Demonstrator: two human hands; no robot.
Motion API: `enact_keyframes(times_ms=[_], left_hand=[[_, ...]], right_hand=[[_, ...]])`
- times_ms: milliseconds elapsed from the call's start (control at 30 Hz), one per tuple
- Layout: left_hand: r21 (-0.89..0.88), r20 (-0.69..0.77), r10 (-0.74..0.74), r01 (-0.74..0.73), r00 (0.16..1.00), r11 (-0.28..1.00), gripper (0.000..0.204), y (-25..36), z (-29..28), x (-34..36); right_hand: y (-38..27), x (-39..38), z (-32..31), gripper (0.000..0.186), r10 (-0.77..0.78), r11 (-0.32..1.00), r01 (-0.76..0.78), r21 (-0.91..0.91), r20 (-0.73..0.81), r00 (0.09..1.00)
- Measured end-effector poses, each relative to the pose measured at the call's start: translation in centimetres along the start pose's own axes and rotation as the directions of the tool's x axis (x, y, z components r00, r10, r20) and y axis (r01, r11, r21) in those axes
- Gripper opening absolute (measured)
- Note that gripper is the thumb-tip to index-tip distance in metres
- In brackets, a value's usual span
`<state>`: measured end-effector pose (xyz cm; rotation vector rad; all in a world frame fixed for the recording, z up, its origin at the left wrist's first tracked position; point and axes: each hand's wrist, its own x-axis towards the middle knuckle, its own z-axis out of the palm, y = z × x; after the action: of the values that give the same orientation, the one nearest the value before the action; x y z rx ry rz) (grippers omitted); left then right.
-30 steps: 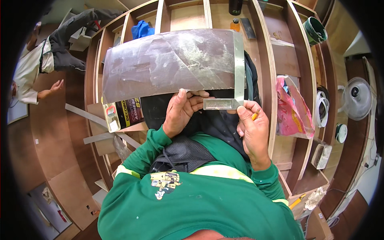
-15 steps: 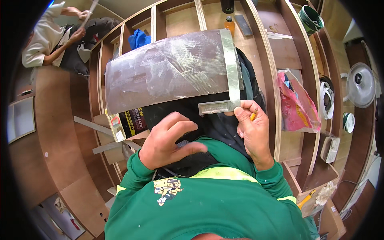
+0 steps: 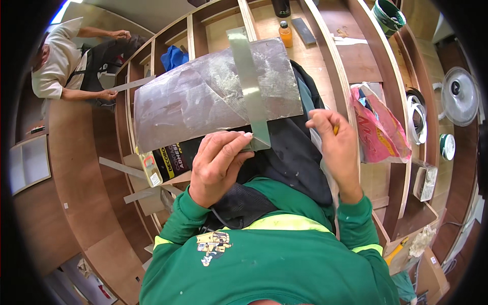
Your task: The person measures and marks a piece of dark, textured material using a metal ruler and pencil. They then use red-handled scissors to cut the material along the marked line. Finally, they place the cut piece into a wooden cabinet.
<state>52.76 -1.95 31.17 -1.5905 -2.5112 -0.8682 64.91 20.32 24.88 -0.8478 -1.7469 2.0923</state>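
Observation:
A try square point(image 3: 249, 84) lies with its metal blade across a brown-grey sheet point(image 3: 178, 96) marked with ridged, whitish streaks. My left hand point(image 3: 216, 162) is closed on the square's stock, just beyond the sheet's near edge; the fingers partly hide the stock. To the right, apart from the square, my right hand point(image 3: 339, 155) is raised with its fingers curled around a short yellow pencil point(image 3: 336, 129). Under the sheet's near left corner shows a black and yellow tin point(image 3: 170, 160). Dark cloth point(image 3: 295, 152) lies beneath the sheet and between my hands.
A wooden frame with dividers point(image 3: 333, 56) surrounds the work. In it are an orange bottle point(image 3: 285, 35), a dark flat block point(image 3: 304, 31), a blue bag point(image 3: 174, 58) and a pink bag point(image 3: 378, 129). At far left, another person point(image 3: 58, 61) holds a long strip point(image 3: 134, 83).
The try square has passed from my right hand to my left and shifted left across the sheet. My right hand has drawn away with the pencil. The other person's strip is lower.

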Motion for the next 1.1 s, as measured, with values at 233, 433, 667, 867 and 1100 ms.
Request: enact_keyframes(times_ms=[233,433,667,867,1100], left_hand=[[0.024,-0.003,-0.14,0.14,0.99,0.99,0.046,-0.6,1.5,-0.7],[0.195,-0.009,-0.052,0.052,0.999,0.979,0.044,-1.0,2.3,0.1],[0.181,-0.027,-0.002,0.007,1.0,0.983,0.042,-1.6,3.2,0.3],[0.201,-0.032,0.043,-0.036,0.999,0.979,0.043,-1.7,3.8,0.5],[0.196,-0.024,0.051,-0.045,0.998,0.98,0.041,-2.2,3.6,0.8]], right_hand=[[0.5,3.0,-0.2,0.024,0.096,0.992,-0.103,0.076,0.094,0.991],[-0.3,3.6,0.7,0.021,0.116,0.986,-0.131,0.101,0.147,0.982],[0.1,3.9,0.6,0.018,0.14,0.973,-0.165,0.164,0.155,0.978],[-0.1,3.8,0.6,0.015,0.13,0.974,-0.156,0.165,0.155,0.979],[1.6,4.2,0.7,0.01,0.018,0.986,-0.046,0.16,0.17,0.985]])
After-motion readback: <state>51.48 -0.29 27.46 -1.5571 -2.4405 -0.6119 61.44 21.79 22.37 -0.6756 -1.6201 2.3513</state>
